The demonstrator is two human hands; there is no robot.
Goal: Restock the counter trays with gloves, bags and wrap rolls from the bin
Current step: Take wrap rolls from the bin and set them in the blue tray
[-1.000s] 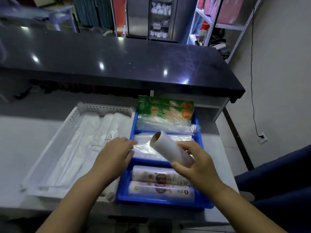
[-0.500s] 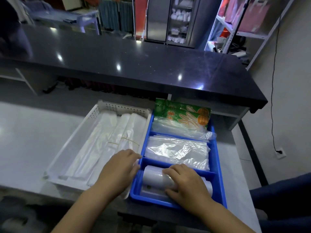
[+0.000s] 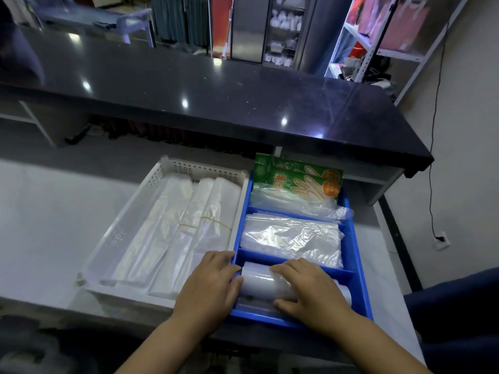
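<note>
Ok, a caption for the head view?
Left hand touches, right hand grips a wrap roll in the blue tray, nearest compartment.

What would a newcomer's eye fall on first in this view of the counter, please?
The bright blue tray at centre right draws the eye: the right hand grips a white wrap roll in its nearest compartment, and the left hand touches the roll's left end. Green glove packs stand out in the far compartment. Left of the tray sits a white basket of folded plastic bags.
</note>
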